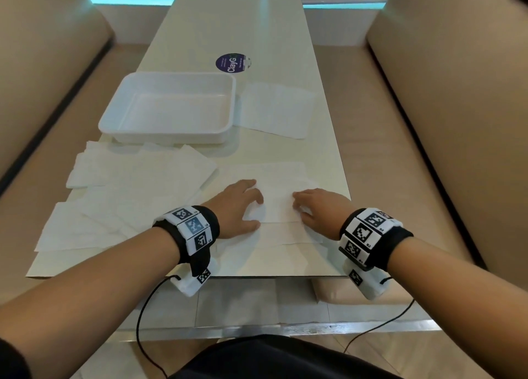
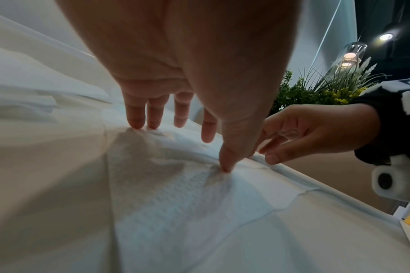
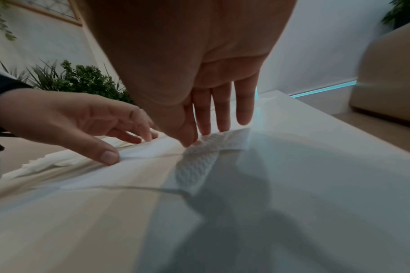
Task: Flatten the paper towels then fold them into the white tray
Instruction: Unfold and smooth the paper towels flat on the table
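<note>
A partly folded white paper towel [image 1: 281, 207] lies flat near the table's front right. My left hand [image 1: 254, 207] presses its left part with spread, straight fingers [image 2: 137, 122] and the thumb tip. My right hand [image 1: 298, 207] presses its right part, thumb and fingertips [image 3: 222, 123] down on the sheet. Neither hand lifts the towel. The white tray [image 1: 120, 116] sits empty further back on the left. Several more towels [image 1: 134, 176] lie overlapping to the left of my hands. One flat towel [image 1: 277, 108] lies to the right of the tray.
A round purple sticker [image 1: 231, 62] is on the cream table [image 1: 228, 21] behind the tray. Beige sofa seats [image 1: 428, 64] flank the table on both sides. Cables hang from my wrist cameras below the table's front edge [image 1: 257, 277]. Green plants [image 2: 316, 88] stand off to the side.
</note>
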`<state>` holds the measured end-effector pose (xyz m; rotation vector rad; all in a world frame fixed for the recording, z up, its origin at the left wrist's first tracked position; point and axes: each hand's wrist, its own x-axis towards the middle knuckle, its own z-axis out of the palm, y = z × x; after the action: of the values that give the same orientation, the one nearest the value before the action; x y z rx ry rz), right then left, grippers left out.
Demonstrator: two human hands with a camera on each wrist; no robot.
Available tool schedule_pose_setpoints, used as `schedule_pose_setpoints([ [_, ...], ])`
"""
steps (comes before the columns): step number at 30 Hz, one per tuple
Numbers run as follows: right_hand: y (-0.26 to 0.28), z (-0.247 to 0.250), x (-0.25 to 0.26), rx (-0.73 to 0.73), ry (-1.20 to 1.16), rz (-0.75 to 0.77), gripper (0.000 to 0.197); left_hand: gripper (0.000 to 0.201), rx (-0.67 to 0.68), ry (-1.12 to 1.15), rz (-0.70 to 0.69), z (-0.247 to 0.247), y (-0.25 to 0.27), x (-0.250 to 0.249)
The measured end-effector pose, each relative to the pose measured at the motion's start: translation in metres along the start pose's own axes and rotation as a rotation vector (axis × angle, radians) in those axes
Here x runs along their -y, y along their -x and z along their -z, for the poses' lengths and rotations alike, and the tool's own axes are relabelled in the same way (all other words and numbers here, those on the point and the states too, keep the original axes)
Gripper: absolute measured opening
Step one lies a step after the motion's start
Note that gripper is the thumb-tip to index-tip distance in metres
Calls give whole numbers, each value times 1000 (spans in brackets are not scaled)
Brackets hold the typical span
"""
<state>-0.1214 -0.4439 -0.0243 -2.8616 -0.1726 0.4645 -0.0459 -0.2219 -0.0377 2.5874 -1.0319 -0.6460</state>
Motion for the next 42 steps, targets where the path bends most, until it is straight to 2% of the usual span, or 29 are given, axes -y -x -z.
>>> schedule_pose_setpoints([
  [3, 1, -2, -1, 31, -15, -18, 30, 24, -25, -21, -44, 1, 3, -2],
  [5, 2, -5, -1, 29, -14, -25, 37, 19, -5, -89, -71, 2, 4, -4],
  [9, -1, -6, 0, -9, -2, -14, 35, 21, 21, -246, -132, 5, 2, -11],
  [13, -3, -7, 1, -41, 19, -5, 26, 23, 25, -353, -170, 5, 0, -15],
  [20, -5, -4, 2, -48, 30, 16, 12, 29, 63, -267, -139, 6, -1, -10],
  [23, -6, 5, 1, -74, -101, -53, 12, 40, 26, -242, -96, 5, -3, -10],
  [26, -4, 15, -1, -157, -192, -101, 12, 27, -48, -272, -64, 6, -7, -13],
  [28, -2, 24, -4, -202, -205, -114, 10, 20, -112, -172, -30, 13, -7, -13],
  [34, 4, 53, -15, -318, -419, -105, 5, 16, -308, 399, 58, 60, 13, -6],
  [36, 4, 59, -19, -352, -430, -104, 3, 21, -293, 651, 103, 66, 18, -4],
  [38, 0, 57, -24, -343, -434, -126, 5, 26, -258, 802, 197, 64, 18, 1],
  [40, -6, 48, -29, -265, -393, -181, 7, 28, -188, 792, 321, 52, 15, 7],
  [42, -11, 36, -29, -134, -268, -242, 14, 31, -73, 656, 402, 36, 12, 9],
])
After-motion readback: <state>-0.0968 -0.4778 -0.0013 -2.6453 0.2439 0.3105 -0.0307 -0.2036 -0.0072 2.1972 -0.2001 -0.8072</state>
